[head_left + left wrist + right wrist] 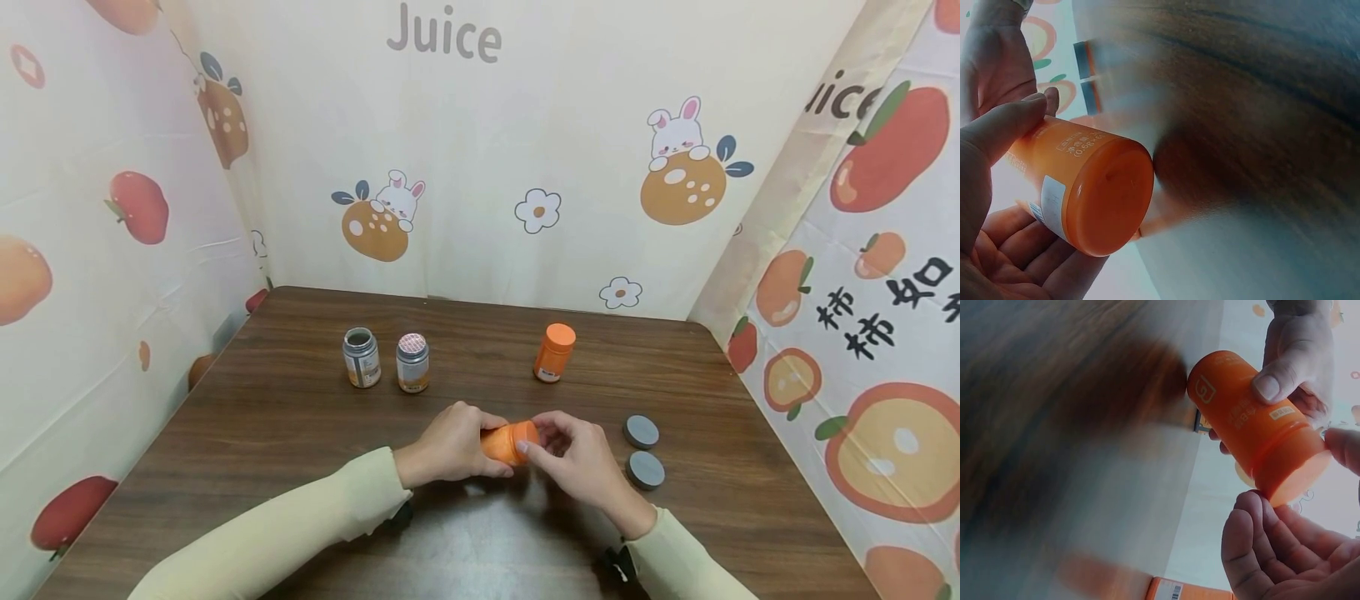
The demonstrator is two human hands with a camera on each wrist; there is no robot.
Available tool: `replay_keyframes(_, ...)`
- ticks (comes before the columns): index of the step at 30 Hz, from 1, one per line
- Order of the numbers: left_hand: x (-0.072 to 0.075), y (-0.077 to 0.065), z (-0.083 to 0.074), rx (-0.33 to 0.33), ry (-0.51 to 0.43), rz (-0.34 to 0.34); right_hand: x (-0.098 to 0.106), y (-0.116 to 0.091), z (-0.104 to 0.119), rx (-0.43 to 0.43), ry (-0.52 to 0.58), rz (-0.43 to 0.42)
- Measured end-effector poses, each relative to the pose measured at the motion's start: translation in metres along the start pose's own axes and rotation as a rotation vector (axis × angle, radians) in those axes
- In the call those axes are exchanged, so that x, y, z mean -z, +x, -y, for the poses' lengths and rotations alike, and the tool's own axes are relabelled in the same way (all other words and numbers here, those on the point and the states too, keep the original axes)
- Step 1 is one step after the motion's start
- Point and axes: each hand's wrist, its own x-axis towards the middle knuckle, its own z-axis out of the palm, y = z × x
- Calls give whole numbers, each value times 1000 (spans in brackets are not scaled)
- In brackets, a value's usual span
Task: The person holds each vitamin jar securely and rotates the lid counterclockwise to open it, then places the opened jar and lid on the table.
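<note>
Near the front middle of the table, my left hand [455, 442] grips the body of an orange bottle [1066, 169], which lies tilted on its side. Its bottom faces the left wrist camera, with white print and a white label on the wall. My right hand [585, 462] pinches the bottle's orange cap [1294, 467] between thumb and fingertips. The cap sits on the bottle's neck. Behind the hands stands a second orange bottle [553, 357], upright and capped.
At the back left stand two grey bottles without caps: one with an open mouth [363, 362], the other with a patterned seal [413, 367] over its top. Two grey caps, one farther back [641, 432] and one nearer [646, 471], lie right of my right hand. Printed curtains surround the wooden table [285, 400].
</note>
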Motion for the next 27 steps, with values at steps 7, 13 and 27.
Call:
replay_keyframes(7, 0, -1, 0, -5, 4, -1, 3, 0, -6, 135, 13, 19)
replay_keyframes(13, 1, -1, 0, -10, 7, 7, 6, 0, -6, 212, 6, 41)
replay_keyframes(27, 0, -1, 1, -25, 31, -4, 8, 1, -5, 325, 52, 87)
